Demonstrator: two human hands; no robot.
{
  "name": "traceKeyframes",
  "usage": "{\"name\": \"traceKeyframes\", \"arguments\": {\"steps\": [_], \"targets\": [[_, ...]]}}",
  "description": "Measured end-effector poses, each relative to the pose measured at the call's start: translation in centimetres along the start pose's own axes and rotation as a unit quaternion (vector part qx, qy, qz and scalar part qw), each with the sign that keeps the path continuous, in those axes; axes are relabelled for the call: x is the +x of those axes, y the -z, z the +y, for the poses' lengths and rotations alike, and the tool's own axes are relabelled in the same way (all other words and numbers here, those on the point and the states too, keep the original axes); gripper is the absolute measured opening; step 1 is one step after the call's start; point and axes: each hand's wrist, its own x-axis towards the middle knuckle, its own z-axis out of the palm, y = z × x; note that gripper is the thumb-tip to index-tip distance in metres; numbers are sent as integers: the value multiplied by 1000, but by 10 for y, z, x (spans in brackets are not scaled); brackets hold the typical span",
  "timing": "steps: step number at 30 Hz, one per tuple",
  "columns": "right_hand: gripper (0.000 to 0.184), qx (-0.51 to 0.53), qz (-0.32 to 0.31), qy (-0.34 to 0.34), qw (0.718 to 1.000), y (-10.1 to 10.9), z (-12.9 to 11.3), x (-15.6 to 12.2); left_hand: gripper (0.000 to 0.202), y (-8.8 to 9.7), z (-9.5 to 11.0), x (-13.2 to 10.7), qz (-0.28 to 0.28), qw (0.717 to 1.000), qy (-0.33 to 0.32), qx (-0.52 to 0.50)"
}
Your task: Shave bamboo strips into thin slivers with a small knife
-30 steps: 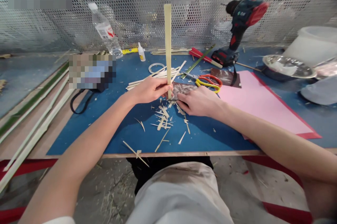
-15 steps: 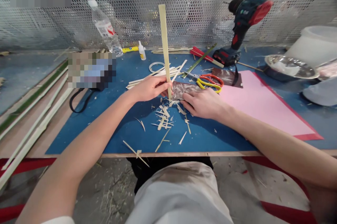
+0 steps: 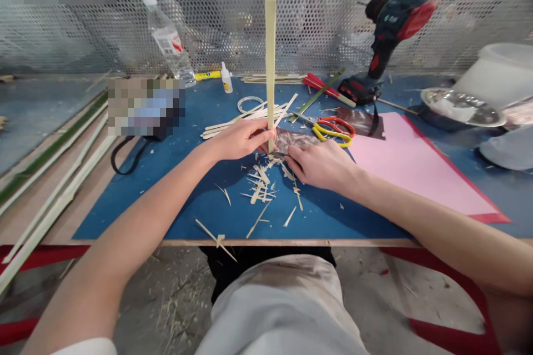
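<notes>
A pale bamboo strip stands nearly upright on the blue table top, pinched near its lower end by my left hand. My right hand is closed around a small knife, its handle hidden in the fingers. The knife's blade points left and meets the foot of the strip. Under and in front of both hands lie bamboo shavings. A brown plastic-like sheet lies just behind the blade. Several cut bamboo strips rest beyond my left hand.
Scissors with red and yellow handles lie behind my right hand. A cordless drill stands at the back right, near a metal bowl and pink paper. A water bottle and glue bottle stand at the back. Long bamboo pieces lie left.
The strip's top has swung to the right, so it stands straighter. The knife blade at its foot shows more clearly. Both hands keep nearly the same place.
</notes>
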Motion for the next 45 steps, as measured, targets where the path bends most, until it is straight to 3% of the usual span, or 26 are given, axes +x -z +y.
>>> {"name": "traceKeyframes", "arguments": {"steps": [16,27,31,38,45], "targets": [[48,-6,-29,47,998,8,0,9,28,0,-2,0,-3,999,9,-34],[50,-5,26,62,998,-7,4,-8,33,-3,-9,1,-15,988,51,-147],[50,-6,40,34,999,-7,3,-5,36,-3,-8,0,-3,991,56,-119],[51,13,-8,-1,1000,-4,0,2,36,-4,-4,-1,20,1000,17,-15],[50,13,24,-33,999,2,2,0,38,-3,0,-3,38,996,-26,76]]}}
